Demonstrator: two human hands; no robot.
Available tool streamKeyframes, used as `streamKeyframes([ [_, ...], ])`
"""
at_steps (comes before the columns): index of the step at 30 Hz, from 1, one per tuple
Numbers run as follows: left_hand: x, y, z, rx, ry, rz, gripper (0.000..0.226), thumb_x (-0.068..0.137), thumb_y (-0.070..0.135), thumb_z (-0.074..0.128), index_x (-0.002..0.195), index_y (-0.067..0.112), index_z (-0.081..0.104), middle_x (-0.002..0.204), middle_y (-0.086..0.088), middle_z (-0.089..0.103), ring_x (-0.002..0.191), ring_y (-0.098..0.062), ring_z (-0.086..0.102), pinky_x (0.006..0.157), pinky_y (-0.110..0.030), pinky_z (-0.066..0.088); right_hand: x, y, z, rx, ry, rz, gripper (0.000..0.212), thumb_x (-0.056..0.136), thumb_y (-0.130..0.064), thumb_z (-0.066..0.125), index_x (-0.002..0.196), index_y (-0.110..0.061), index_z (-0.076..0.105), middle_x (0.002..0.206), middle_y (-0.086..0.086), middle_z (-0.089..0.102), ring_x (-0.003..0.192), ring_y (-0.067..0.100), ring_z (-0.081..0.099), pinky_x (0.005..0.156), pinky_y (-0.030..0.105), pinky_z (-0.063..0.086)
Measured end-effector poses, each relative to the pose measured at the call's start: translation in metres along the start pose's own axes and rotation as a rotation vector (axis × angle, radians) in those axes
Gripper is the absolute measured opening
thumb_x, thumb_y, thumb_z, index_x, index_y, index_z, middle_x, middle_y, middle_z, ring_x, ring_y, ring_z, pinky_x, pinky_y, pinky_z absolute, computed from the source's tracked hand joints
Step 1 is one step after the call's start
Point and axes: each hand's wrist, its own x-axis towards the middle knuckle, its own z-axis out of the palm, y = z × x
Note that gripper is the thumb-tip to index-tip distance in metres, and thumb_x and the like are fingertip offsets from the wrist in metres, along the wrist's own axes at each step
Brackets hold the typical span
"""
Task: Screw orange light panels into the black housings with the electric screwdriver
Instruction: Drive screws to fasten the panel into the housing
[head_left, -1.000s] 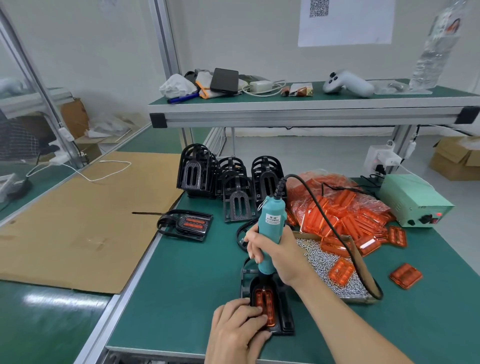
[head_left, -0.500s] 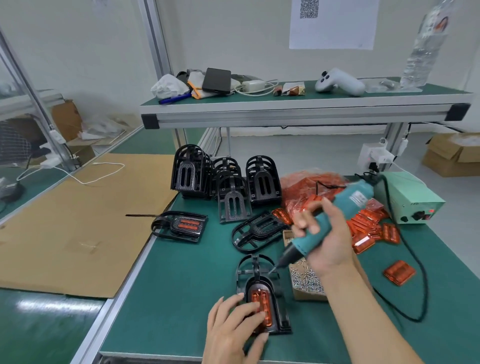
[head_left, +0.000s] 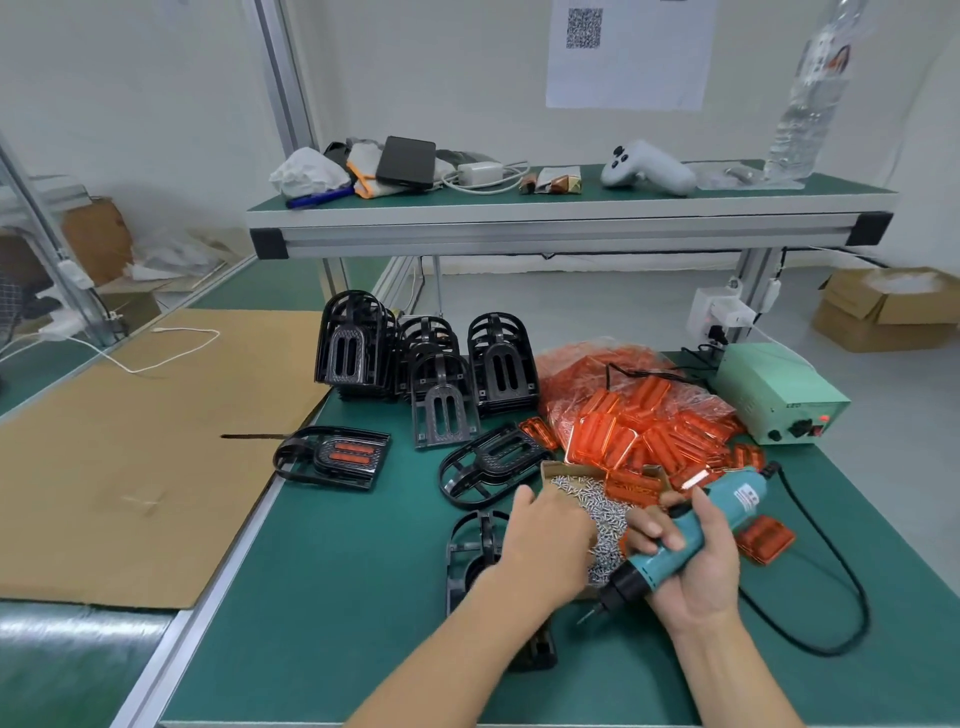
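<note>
My right hand (head_left: 693, 566) grips the teal electric screwdriver (head_left: 735, 501), tilted with its bit pointing down-left just above the mat. My left hand (head_left: 550, 540) reaches into the cardboard box of small silver screws (head_left: 574, 488); its fingertips are hidden among them. The black housing (head_left: 467, 551) I was working on lies flat under my left forearm, which hides its orange panel. Orange light panels (head_left: 639, 421) spill from a clear bag behind the box.
One housing with orange panels (head_left: 337, 457) lies at the mat's left edge, an empty housing (head_left: 493, 462) beside the box. Stacked black housings (head_left: 498, 364) stand behind. The green power supply (head_left: 774, 395) sits far right, its cable looping across the mat. A loose panel (head_left: 766, 538) lies right.
My right hand lifted the screwdriver off the housing and swung it right and down. My left hand left the orange panel and moved up into the screw box.
</note>
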Motion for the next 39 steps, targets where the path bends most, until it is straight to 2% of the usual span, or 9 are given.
streamKeyframes([
  [4, 0.013, 0.010, 0.005, 0.198, -0.123, 0.043, 0.014, 0.090, 0.021, 0.066, 0.103, 0.018, 0.069, 0.108, -0.009, 0.064, 0.114, -0.029, 0.051, 0.095, -0.045, 0.034, -0.001, -0.002, -0.003, 0.025, -0.010, 0.010, 0.031, 0.101, -0.037, 0.052, 0.078, -0.017, 0.060, 0.051, -0.009, 0.034, 0.057, 0.008, 0.042, 0.049, 0.017, 0.036],
  [9, 0.011, 0.005, 0.016, 0.089, -0.045, 0.063, 0.007, 0.090, 0.021, 0.066, 0.096, 0.018, 0.067, 0.105, -0.006, 0.064, 0.111, -0.027, 0.049, 0.090, -0.044, 0.031, -0.001, -0.001, -0.002, 0.011, 0.004, 0.006, 0.029, 0.100, -0.036, 0.053, 0.079, -0.016, 0.058, 0.051, -0.008, 0.034, 0.057, 0.008, 0.042, 0.048, 0.018, 0.036],
  [12, 0.005, -0.002, 0.021, -0.092, 0.053, 0.075, 0.005, 0.090, 0.024, 0.060, 0.094, 0.022, 0.063, 0.103, 0.000, 0.061, 0.108, -0.023, 0.047, 0.088, -0.044, 0.030, 0.001, 0.000, -0.003, 0.014, 0.000, 0.005, 0.029, 0.100, -0.035, 0.054, 0.079, -0.017, 0.058, 0.051, -0.008, 0.034, 0.057, 0.009, 0.042, 0.048, 0.018, 0.037],
  [15, -0.002, -0.004, 0.019, -0.333, 0.184, 0.068, 0.002, 0.083, 0.025, 0.054, 0.082, 0.025, 0.052, 0.087, 0.008, 0.057, 0.090, -0.015, 0.049, 0.082, -0.039, 0.033, 0.002, 0.000, -0.004, 0.008, -0.003, -0.002, 0.030, 0.101, -0.035, 0.054, 0.078, -0.017, 0.061, 0.051, -0.008, 0.035, 0.057, 0.009, 0.044, 0.048, 0.018, 0.037],
  [20, -0.029, -0.004, 0.013, -0.927, 0.213, -0.182, 0.002, 0.077, 0.026, 0.059, 0.079, 0.027, 0.060, 0.069, 0.006, 0.062, 0.063, -0.007, 0.056, 0.059, -0.015, 0.043, 0.001, 0.000, -0.003, 0.030, 0.013, 0.003, 0.030, 0.100, -0.037, 0.055, 0.078, -0.017, 0.061, 0.052, -0.009, 0.035, 0.057, 0.008, 0.044, 0.049, 0.018, 0.038],
  [26, -0.064, 0.001, 0.011, -1.284, 0.151, -0.327, 0.003, 0.081, 0.024, 0.070, 0.083, 0.027, 0.069, 0.076, -0.008, 0.071, 0.060, -0.008, 0.059, 0.063, -0.027, 0.051, 0.000, -0.001, 0.001, 0.041, 0.035, 0.025, 0.030, 0.099, -0.038, 0.057, 0.076, -0.018, 0.062, 0.051, -0.009, 0.035, 0.057, 0.008, 0.043, 0.048, 0.017, 0.038],
  [31, -0.082, -0.003, 0.008, -1.389, 0.174, -0.348, 0.003, 0.089, 0.019, 0.074, 0.087, 0.020, 0.073, 0.080, -0.005, 0.075, 0.062, -0.011, 0.065, 0.062, -0.020, 0.050, -0.004, -0.003, 0.008, 0.099, 0.001, 0.000, 0.030, 0.100, -0.039, 0.055, 0.077, -0.019, 0.060, 0.050, -0.010, 0.036, 0.058, 0.007, 0.043, 0.049, 0.017, 0.040],
  [35, -0.094, -0.001, 0.009, -1.305, 0.163, -0.383, 0.011, 0.096, 0.030, 0.065, 0.087, 0.034, 0.070, 0.078, -0.001, 0.073, 0.058, -0.007, 0.058, 0.057, -0.022, 0.047, -0.007, -0.004, 0.021, 0.127, -0.037, -0.044, 0.031, 0.098, -0.039, 0.056, 0.075, -0.019, 0.061, 0.049, -0.010, 0.037, 0.058, 0.007, 0.042, 0.050, 0.017, 0.039],
  [39, -0.103, 0.002, 0.010, -1.272, 0.170, -0.401, 0.012, 0.097, 0.033, 0.062, 0.087, 0.037, 0.068, 0.077, 0.000, 0.073, 0.055, -0.006, 0.056, 0.057, -0.023, 0.049, -0.010, -0.005, 0.033, 0.099, -0.081, -0.066, 0.025, 0.087, -0.039, 0.065, 0.073, -0.018, 0.062, 0.049, -0.010, 0.037, 0.057, 0.007, 0.044, 0.050, 0.017, 0.040],
])
